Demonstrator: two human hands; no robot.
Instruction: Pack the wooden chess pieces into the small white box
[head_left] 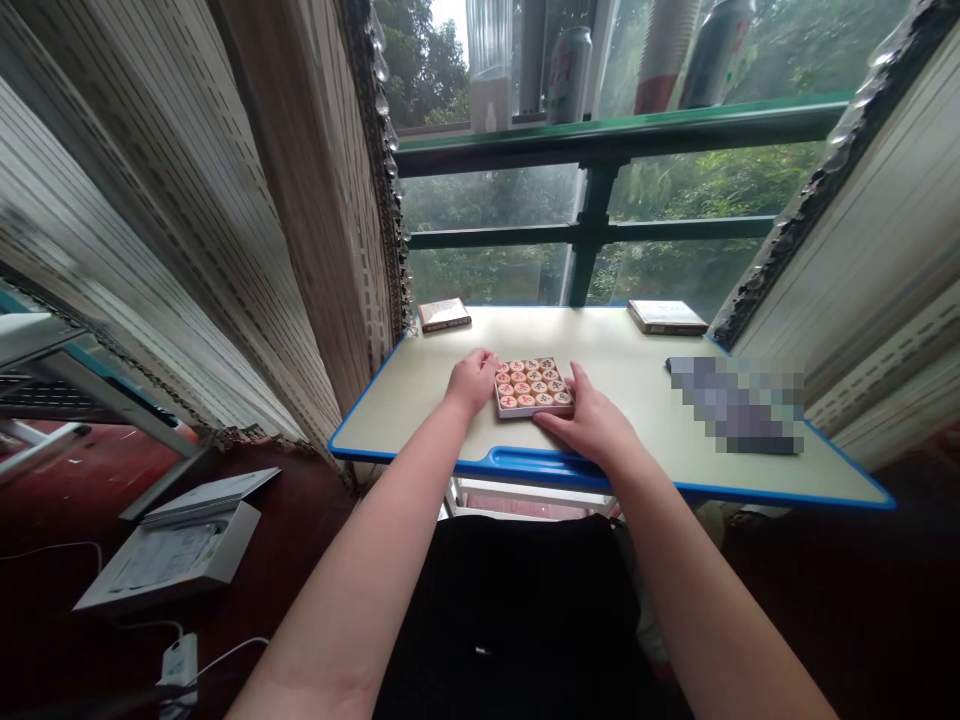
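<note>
A small square box (533, 386) full of round wooden game pieces with red and black marks lies on the pale desk (420, 400). My left hand (470, 380) rests against the box's left side with its fingers curled on the edge. My right hand (592, 420) grips the box's right front corner, thumb along the front and fingers up the right side. Both hands hold the box flat on the desk.
A flat box (444, 314) lies at the desk's back left and another (666, 316) at the back right. A blurred dark object (735, 405) sits to the right. The desk has a blue rim (540, 468). Cans and cups stand on the window ledge (622, 125). An open white box (180, 550) lies on the floor, left.
</note>
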